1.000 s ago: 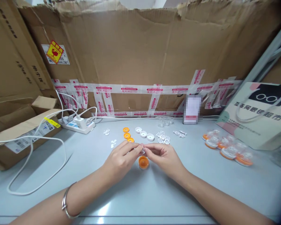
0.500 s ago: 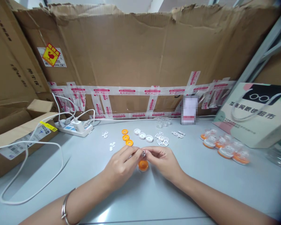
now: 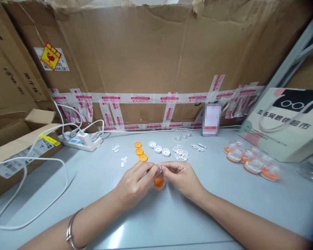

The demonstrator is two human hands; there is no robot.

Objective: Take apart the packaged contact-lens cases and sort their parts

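Observation:
My left hand (image 3: pixel 134 185) and my right hand (image 3: pixel 181 177) meet fingertip to fingertip over the grey table (image 3: pixel 156 222). Both pinch a tiny clear-and-white part (image 3: pixel 159 170) between them. Just below the fingertips an orange cap (image 3: pixel 159 183) sits on the table, partly hidden by my fingers. Behind the hands lie three orange rings (image 3: pixel 140 151), three white caps (image 3: pixel 159 149) and a cluster of small white flat parts (image 3: pixel 181 153). A bracelet (image 3: pixel 70 232) is on my left wrist.
Several finished clear-and-orange pieces (image 3: pixel 251 162) stand at the right, before a printed paper bag (image 3: pixel 284 125). A white power strip (image 3: pixel 80 140) and looping cable (image 3: pixel 28 180) lie at the left beside cardboard boxes (image 3: pixel 13 149). A taped cardboard wall (image 3: pixel 156 69) closes the back.
The hands have kept the same pinch on the small part above the orange cap; only the camera view has shifted slightly.

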